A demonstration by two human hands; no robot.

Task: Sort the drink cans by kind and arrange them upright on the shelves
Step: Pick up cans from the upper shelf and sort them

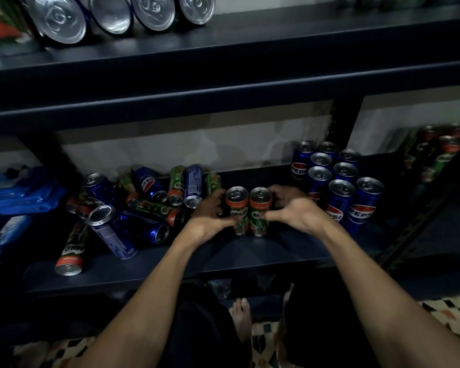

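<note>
Patterned floor (pixel 449 312) lies nearest, with a bare foot (pixel 241 314) below the dark shelf (pixel 223 258). On it, two upright Milo cans (pixel 248 211) stand touching, side by side. The left hand (pixel 210 212) cups the left can, the right hand (pixel 292 208) the right one, fingers curled round them, thumbs in front. Left lies a jumble of tipped cans (pixel 122 216); right stand upright Pepsi cans (pixel 340 179). Above, on the upper shelf (pixel 250 43), more cans (pixel 122 14) stand.

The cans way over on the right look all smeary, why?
Head view: the far-right cans sit at the wide lens's blurred, stretched edge; dim light darkens the shelf; the two upright Milo cans in the middle look sharp.
</note>
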